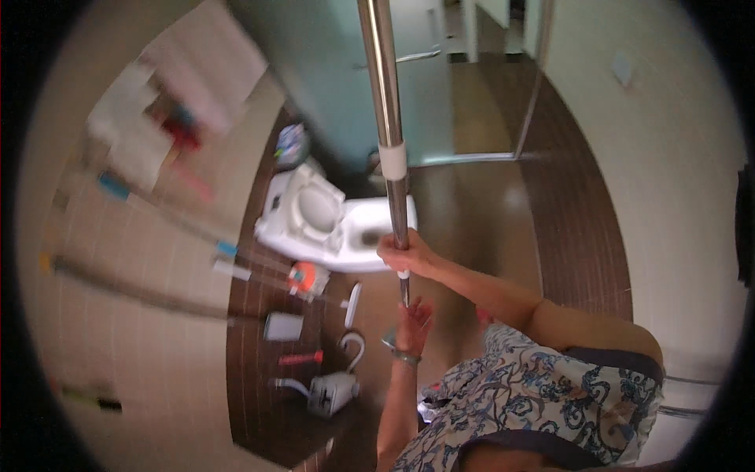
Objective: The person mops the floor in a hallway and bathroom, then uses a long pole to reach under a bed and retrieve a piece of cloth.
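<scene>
A shiny telescopic metal pole [382, 86] with a white collar stands upright before me, its far end running out of view at the top. My right hand [407, 256] is closed round its lower part, just below the darker section. Beneath it, my left hand [414, 318], with a band at the wrist, is at the thin lower end of the pole. Its fingers look loosely curled there, though blur softens them. Behind the right hand sits a white toilet [358, 244] with its lid raised.
To the left, a white watering can [332, 393], a red-handled item [300, 358], a squeegee [353, 305] and an orange-and-white piece [307, 278] lie near long blurred handles [173, 216]. A bin [292, 147] stands behind the toilet. Towels [206, 63] hang on the left wall; a glass door [330, 86] stands ahead.
</scene>
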A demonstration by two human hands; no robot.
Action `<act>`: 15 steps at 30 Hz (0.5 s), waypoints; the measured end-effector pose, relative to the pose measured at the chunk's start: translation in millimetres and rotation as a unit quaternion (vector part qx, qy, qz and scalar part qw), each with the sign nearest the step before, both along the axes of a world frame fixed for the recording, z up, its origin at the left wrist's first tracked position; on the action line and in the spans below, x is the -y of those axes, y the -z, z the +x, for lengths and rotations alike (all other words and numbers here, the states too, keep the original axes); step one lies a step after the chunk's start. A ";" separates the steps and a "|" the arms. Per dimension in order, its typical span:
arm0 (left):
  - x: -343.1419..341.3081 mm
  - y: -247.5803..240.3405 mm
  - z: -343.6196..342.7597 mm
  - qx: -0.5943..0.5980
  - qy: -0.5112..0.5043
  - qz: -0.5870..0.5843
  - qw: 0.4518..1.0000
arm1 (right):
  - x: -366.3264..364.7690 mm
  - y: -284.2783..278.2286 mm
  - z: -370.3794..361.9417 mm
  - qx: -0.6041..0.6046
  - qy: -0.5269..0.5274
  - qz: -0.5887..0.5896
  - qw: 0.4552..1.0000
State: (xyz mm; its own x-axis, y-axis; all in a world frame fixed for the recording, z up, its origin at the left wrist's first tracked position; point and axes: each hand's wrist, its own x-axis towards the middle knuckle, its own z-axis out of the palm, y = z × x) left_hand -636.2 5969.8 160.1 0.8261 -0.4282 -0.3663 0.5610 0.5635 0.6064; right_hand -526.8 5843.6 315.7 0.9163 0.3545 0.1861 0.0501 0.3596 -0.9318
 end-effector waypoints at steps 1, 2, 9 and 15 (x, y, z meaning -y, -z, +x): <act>10.4 -9.1 22.2 -0.002 0.053 -0.074 0.996 | 3.8 16.6 2.0 0.009 0.033 0.001 0.999; 30.5 -19.1 44.0 -0.011 0.111 -0.152 0.982 | 16.7 28.4 5.4 0.022 0.081 -0.004 0.996; 184.5 -101.6 117.0 0.041 0.087 -0.266 0.959 | 114.1 33.0 14.2 0.014 0.396 0.036 0.918; 295.6 -58.3 197.1 -0.252 0.172 -0.119 0.945 | 198.7 -87.7 12.1 0.276 0.509 -0.171 0.797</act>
State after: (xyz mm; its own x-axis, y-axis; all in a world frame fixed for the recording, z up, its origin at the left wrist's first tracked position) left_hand -439.2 5674.2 218.4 0.3692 -0.7597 -0.5353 0.9195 0.3822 0.0918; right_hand -514.7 5644.8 403.4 0.5740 -0.4036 0.7125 0.5904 -0.3990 -0.7016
